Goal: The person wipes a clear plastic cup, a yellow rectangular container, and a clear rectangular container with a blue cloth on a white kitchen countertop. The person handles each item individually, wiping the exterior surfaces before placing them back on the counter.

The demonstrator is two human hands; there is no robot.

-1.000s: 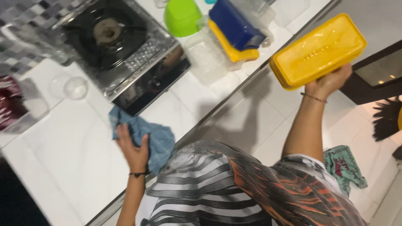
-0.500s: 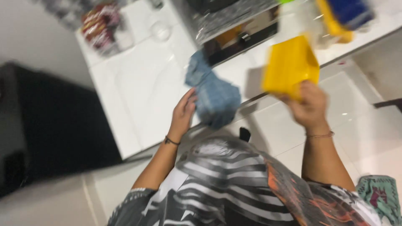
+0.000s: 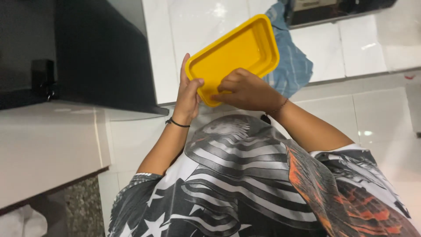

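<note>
Yellow tray [image 3: 239,52] sits gripped between left hand [image 3: 188,94] and right hand [image 3: 245,90], above blue cloth [image 3: 294,66]

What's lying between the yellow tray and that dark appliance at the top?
In the head view, a crumpled blue cloth lies on the white counter between the yellow tray and the dark appliance.
</note>
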